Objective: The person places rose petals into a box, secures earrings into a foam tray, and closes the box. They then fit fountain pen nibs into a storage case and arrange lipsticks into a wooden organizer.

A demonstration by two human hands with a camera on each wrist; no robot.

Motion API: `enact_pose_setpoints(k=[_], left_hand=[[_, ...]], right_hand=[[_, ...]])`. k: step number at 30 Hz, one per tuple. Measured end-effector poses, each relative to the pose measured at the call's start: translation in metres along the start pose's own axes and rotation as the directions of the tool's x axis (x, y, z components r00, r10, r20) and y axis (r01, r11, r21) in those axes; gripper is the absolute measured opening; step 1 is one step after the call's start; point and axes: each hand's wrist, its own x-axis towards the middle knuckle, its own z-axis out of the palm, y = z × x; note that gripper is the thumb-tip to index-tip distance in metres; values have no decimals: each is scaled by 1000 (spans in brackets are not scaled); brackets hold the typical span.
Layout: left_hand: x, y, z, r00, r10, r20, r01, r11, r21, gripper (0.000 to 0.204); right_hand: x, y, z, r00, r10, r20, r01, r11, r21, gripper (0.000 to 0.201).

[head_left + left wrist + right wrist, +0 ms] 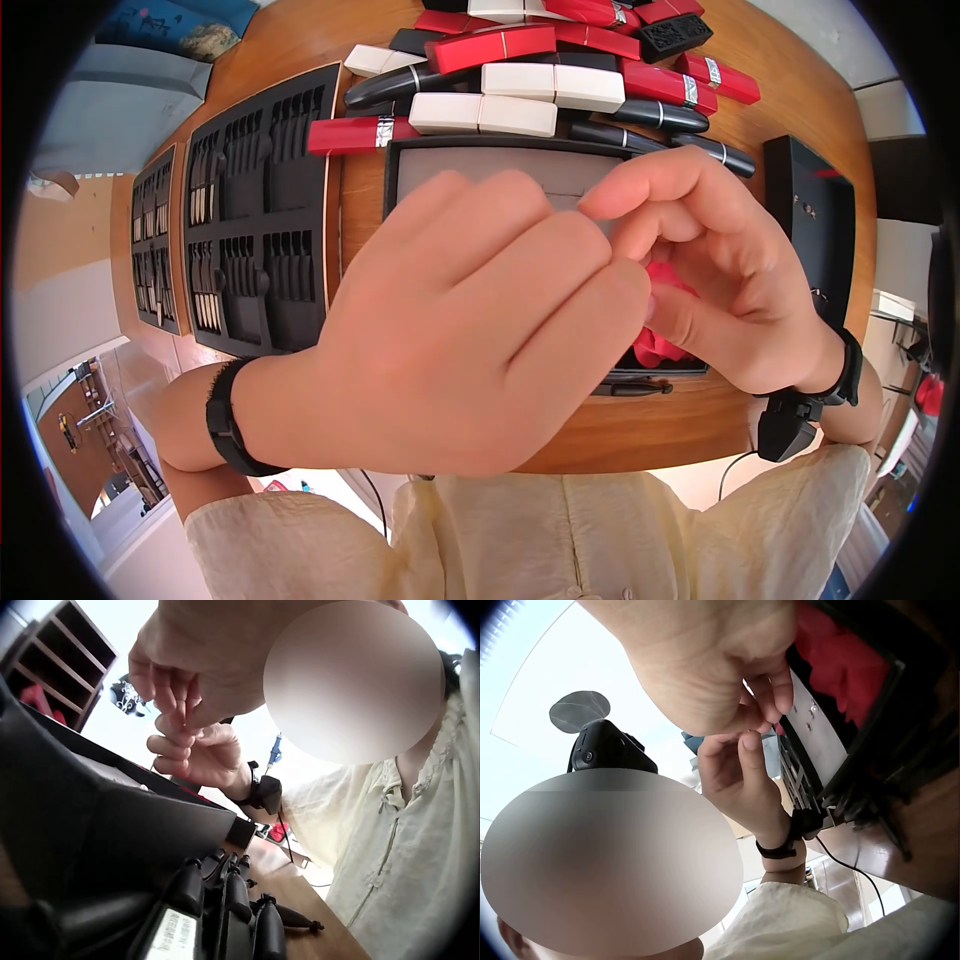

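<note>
My left hand (480, 320) and right hand (730, 270) meet at the fingertips above a black open box (390, 180). The left fingers are bent toward the right thumb and forefinger. In the left wrist view the fingertips of the left hand (202, 660) and right hand (199, 754) come together. I cannot tell what, if anything, is between them. Under the hands, the box holds a pale grey insert (450, 168) and crumpled red filling (655, 345). The right wrist view shows small shiny studs (814, 709) on the insert.
Red, white and black ring-box-like cases (490, 45) are heaped behind the box. Slotted black trays (255, 210) stand left. A black tray (815, 235) with small shiny pieces lies right. Slim black items (640, 388) lie at the box's near side.
</note>
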Motion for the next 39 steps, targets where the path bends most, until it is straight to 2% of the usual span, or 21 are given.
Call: enact_pose_setpoints(k=[2,4,10,12,15,21,26,28,30,32,36,38,39], left_hand=[[-2,0,-1,1000,16,-9,-16,1000,7,26],[-5,0,-1,999,32,-17,-32,999,16,27],[-12,-6,-4,998,8,-56,-13,995,-98,27],[-13,-4,-8,989,-145,-28,136,971,-196,26],[-18,-7,-13,984,-174,25,176,978,-113,26],[-25,-5,-13,984,-176,6,176,983,-55,26],[-25,-8,-12,984,-176,-4,176,983,-57,25],[-25,-11,-13,988,-157,-3,156,986,-61,25],[-25,-12,-14,980,-190,58,194,977,-86,23],[-23,-16,-13,979,-195,61,201,970,-137,23],[-22,-23,-13,972,-219,88,235,926,-295,21],[-23,-22,-19,958,-254,134,284,910,-302,21],[-24,-23,-22,942,-284,178,328,893,-308,20]], right_hand=[[2,0,2,1000,-5,11,5,1000,-11,49],[3,1,5,999,45,14,-47,992,115,46],[10,1,10,999,37,17,-39,992,121,45],[12,2,11,1000,26,13,-27,994,104,45],[14,3,13,1000,4,-14,-3,998,57,47],[22,3,14,998,35,-50,-34,999,3,49],[26,4,14,999,25,-40,-24,1000,9,49],[26,3,15,996,76,-47,-74,997,29,49],[27,6,16,997,66,-45,-64,997,30,49],[26,8,16,998,55,-44,-53,998,29,49],[26,6,18,998,52,-40,-54,998,-39,47],[25,1,18,996,62,-57,-66,995,-72,44],[24,0,17,995,-16,-102,-7,974,-225,39]])
